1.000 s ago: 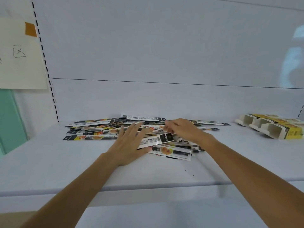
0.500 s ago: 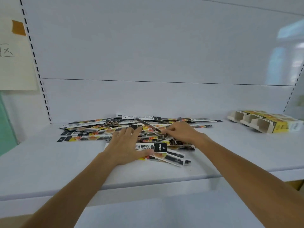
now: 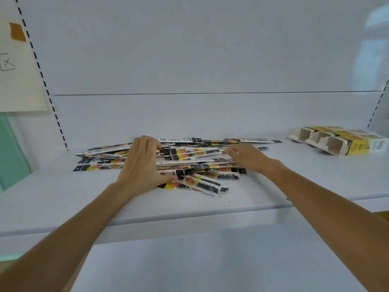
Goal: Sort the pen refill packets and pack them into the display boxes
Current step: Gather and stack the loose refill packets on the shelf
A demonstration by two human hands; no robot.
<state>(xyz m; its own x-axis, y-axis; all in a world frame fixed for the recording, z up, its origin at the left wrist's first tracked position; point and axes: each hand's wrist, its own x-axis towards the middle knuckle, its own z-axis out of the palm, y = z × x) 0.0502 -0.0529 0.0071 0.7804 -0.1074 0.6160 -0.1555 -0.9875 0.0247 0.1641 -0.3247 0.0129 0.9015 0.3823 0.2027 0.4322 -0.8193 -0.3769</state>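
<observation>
A big messy pile of packets (image 3: 195,152) lies on a white shelf (image 3: 63,192), near the middle and close to the back wall. The packets are long and thin, with black, yellow and white on them. They lie flat, on top of each other, and point this way and that. A few poke out at the front of the pile.

The left hand (image 3: 141,165) is on the left part of the pile. Its fingers (image 3: 151,143) are bent and curl down over the far packets. Its thumb (image 3: 168,178) sticks out wide and presses on a near packet. A bunch of packets sits between fingers and thumb.

The right hand (image 3: 248,157) is on the right part of the pile, and its fingers touch the packets. They look bent, but they are blurry. I cannot tell if they hold a packet or just rest there.

The boxes (image 3: 357,146) lie on their sides at the far right of the shelf, well apart from the pile. They are yellow outside, pale inside, and sit side by side with their open ends facing the pile.

A sheet of paper (image 3: 19,81) hangs on the left, stuck up with brown tape (image 3: 17,31).
</observation>
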